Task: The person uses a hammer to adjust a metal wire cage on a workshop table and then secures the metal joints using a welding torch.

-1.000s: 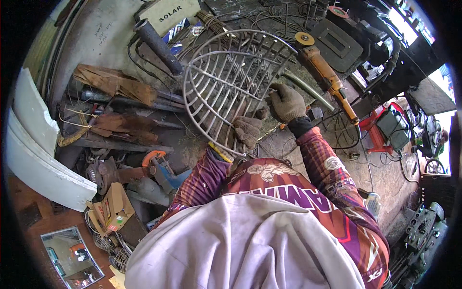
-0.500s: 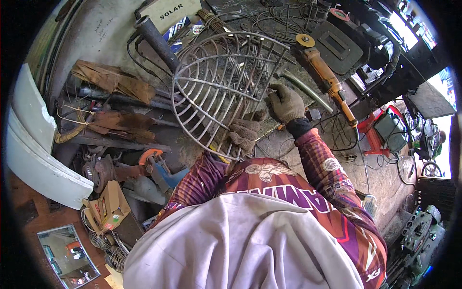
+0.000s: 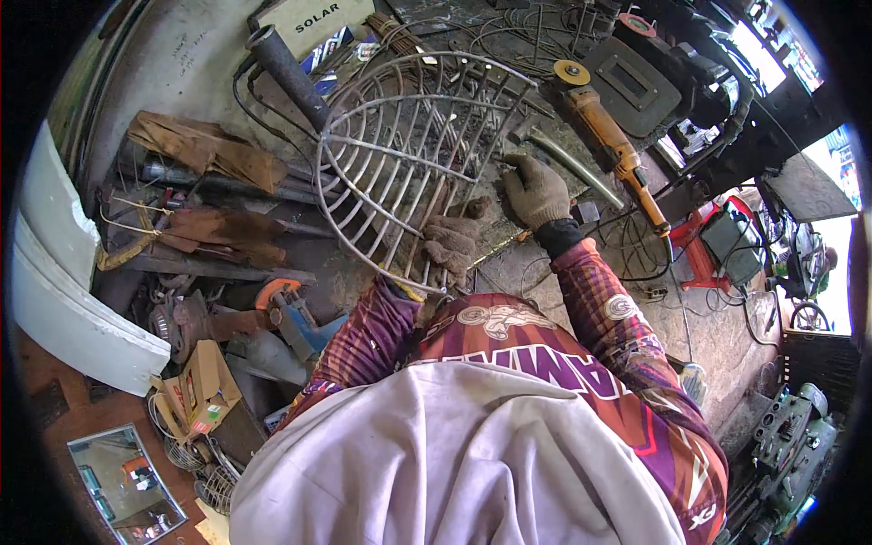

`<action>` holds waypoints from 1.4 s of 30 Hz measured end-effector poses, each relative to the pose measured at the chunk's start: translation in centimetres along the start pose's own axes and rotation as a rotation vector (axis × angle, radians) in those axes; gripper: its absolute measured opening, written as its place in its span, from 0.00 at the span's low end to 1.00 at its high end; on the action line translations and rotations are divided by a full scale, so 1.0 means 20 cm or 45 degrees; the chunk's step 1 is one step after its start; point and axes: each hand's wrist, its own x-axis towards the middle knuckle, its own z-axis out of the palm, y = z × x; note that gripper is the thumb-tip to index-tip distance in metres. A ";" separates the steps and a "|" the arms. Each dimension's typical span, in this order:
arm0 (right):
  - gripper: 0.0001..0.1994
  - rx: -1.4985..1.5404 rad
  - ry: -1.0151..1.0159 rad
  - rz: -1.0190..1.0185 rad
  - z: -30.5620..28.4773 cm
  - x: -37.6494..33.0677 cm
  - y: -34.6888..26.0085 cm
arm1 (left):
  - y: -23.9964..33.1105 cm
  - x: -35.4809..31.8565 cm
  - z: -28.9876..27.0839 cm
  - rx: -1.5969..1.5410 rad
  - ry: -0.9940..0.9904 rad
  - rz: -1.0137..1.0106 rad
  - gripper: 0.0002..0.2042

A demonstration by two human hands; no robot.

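Observation:
A rounded basket-like frame of welded metal rods (image 3: 400, 163) stands tilted on the cluttered work surface in front of me. My left hand (image 3: 451, 243), in a brown knit glove, is closed round rods at its near right edge. Just beyond the basket's right side is my gloved right hand (image 3: 538, 193), low over the surface. Its fingers are curled toward the basket; their tips are partly hidden, so whatever they hold cannot be made out. Right of that hand lies a hammer with a metal-tube handle (image 3: 577, 166).
An orange angle grinder (image 3: 618, 150) with a yellow disc lies to the right, beside a dark welding mask (image 3: 631, 86). A thick dark pipe (image 3: 289, 80) leans at the basket's far left. Loose cables, rods, a cardboard box (image 3: 207, 392) and a blue-and-orange power tool (image 3: 304, 318) crowd around.
The whole view has shifted slightly, so things sit a little farther left and mostly higher. Both hands keep nearly the same place and pose at the basket.

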 end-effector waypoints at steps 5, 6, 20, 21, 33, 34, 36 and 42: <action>0.16 -0.017 0.014 -0.023 0.01 0.01 0.02 | 0.09 -0.12 0.01 0.347 0.012 0.356 0.17; 0.17 0.007 -0.026 0.016 -0.01 0.01 -0.01 | 0.17 -0.20 -0.03 0.444 -0.028 0.428 0.21; 0.18 0.023 -0.040 0.008 0.02 0.02 0.02 | 0.88 -0.64 0.51 3.006 1.317 1.188 0.22; 0.18 0.025 -0.042 0.022 0.03 0.02 0.02 | 0.87 -0.64 0.53 2.917 1.262 1.254 0.23; 0.18 -0.002 -0.067 0.050 0.02 0.02 0.04 | 0.73 -0.32 0.67 2.632 0.929 1.195 0.18; 0.19 -0.007 -0.094 0.059 0.00 0.02 0.03 | 0.76 -0.32 0.68 2.636 0.921 1.183 0.18; 0.18 0.012 -0.079 0.069 0.00 0.01 0.02 | 0.84 -0.35 0.69 2.859 1.035 1.084 0.19; 0.17 0.062 -0.003 0.030 0.02 0.02 0.06 | 0.86 -0.28 0.65 3.300 1.013 1.057 0.18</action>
